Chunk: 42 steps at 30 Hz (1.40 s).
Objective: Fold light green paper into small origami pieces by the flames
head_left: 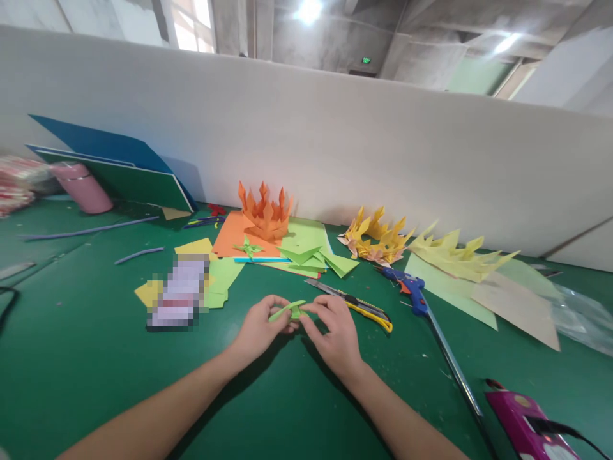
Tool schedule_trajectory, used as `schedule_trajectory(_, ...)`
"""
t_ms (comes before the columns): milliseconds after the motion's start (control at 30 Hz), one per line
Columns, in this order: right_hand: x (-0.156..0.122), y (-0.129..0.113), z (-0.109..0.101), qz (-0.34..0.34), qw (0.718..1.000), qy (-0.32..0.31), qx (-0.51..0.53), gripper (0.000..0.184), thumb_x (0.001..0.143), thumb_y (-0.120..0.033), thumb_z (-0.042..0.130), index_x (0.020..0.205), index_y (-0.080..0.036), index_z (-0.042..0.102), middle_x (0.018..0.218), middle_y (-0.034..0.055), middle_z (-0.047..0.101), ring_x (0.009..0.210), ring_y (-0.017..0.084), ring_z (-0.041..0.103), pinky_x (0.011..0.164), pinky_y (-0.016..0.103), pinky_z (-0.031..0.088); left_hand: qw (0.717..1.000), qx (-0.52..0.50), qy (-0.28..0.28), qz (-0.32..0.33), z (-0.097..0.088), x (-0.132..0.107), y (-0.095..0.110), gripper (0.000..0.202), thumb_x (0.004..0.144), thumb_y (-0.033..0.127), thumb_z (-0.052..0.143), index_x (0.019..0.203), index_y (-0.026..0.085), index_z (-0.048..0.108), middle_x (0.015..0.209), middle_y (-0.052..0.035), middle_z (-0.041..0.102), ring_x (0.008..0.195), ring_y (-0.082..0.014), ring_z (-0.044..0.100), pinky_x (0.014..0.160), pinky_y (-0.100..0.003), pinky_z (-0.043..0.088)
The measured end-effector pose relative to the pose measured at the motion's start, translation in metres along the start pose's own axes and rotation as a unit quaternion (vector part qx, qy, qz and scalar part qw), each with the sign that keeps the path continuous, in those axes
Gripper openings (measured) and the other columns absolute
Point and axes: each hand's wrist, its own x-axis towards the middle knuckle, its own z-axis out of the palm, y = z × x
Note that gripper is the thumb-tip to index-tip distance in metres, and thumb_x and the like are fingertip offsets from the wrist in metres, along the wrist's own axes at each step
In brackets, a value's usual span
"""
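Between both hands is a small folded piece of light green paper [295, 311], held just above the green table. My left hand [265, 321] pinches its left side between thumb and fingers. On the other side, my right hand [334, 326] grips the paper's right edge with thumb and forefinger. A yellow utility knife [368, 311] lies right beside my right hand. Beyond the hands, several green paper pieces [311, 257] rest on a stack of coloured sheets, below an orange folded-paper crown [267, 214].
A blue glue gun [412, 287] with a long glue stick lies right, near a magenta box [520, 418] with a cable. Yellow paper crowns [378, 236] stand behind. At left are a blurred-out rectangular object [179, 291], a pink bottle [83, 188] and leaning boards [124, 185].
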Motion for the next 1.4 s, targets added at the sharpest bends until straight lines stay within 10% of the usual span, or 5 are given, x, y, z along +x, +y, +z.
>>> schedule_trajectory(800, 0.000, -0.008, -0.004, -0.077, 0.993, -0.027, -0.087, 0.022, 0.086, -0.023, 0.046, 0.093, -0.020, 0.066, 0.091, 0.0075, 0.059, 0.084, 0.020, 0.050, 0.076, 0.035, 0.038, 0.998, 0.035, 0.003, 0.047, -0.004, 0.002, -0.004, 0.028, 0.063, 0.037, 0.069, 0.079, 0.015, 0.064, 0.075, -0.0019, 0.068, 0.064, -0.0137, 0.065, 0.063, -0.025, 0.054)
schedule_trajectory(1400, -0.012, -0.017, 0.011, 0.097, 0.990, -0.100, 0.003, 0.038, 0.083, -0.029, 0.042, 0.114, -0.012, 0.058, 0.049, -0.0031, 0.053, 0.043, 0.013, 0.048, 0.044, 0.023, 0.032, 0.986, 0.105, 0.049, 0.121, -0.002, -0.005, 0.006, 0.023, 0.069, 0.037, 0.063, 0.083, 0.018, 0.061, 0.085, -0.0041, 0.071, 0.081, -0.0217, 0.067, 0.076, -0.032, 0.053)
